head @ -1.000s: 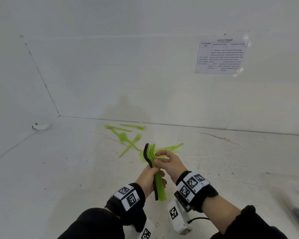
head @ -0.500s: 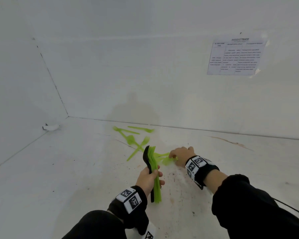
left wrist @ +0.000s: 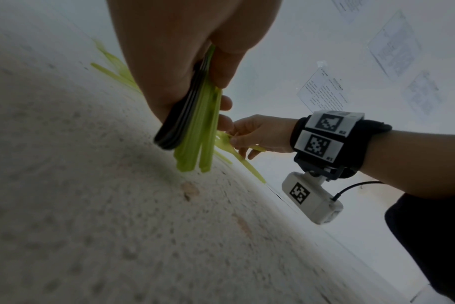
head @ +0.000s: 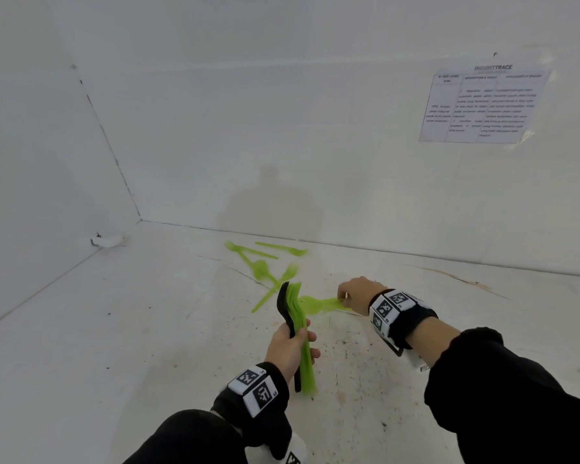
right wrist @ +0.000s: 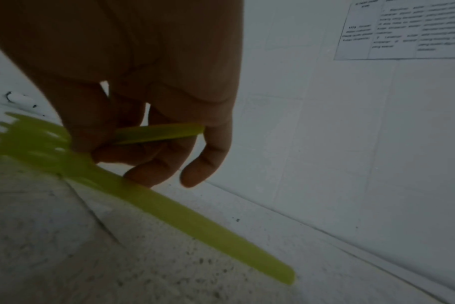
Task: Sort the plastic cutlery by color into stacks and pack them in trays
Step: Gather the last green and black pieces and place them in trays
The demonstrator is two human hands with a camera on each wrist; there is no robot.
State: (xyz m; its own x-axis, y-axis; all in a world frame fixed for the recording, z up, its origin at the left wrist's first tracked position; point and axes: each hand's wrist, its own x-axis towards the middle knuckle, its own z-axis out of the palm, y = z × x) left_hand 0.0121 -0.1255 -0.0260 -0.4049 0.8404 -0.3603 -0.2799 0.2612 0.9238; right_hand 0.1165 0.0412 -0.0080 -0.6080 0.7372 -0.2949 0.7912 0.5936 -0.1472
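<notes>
My left hand (head: 290,346) grips an upright stack of cutlery (head: 298,316): black pieces on its left side, several green ones on the right, handles (left wrist: 195,148) pointing down at the table. To the right, my right hand (head: 355,294) pinches a green fork (right wrist: 159,131) by its handle, low over the table. A second green fork (right wrist: 169,207) lies flat beneath those fingers. More green cutlery (head: 265,266) lies scattered farther back near the wall.
The white table (head: 114,329) is speckled and stained, boxed in by white walls at the left and back. A printed sheet (head: 482,105) hangs on the back wall. A small white object (head: 109,241) sits in the far left corner.
My right hand left the stack, reached out to the right over the table and pinched a green fork. The left hand kept holding the stack upright.
</notes>
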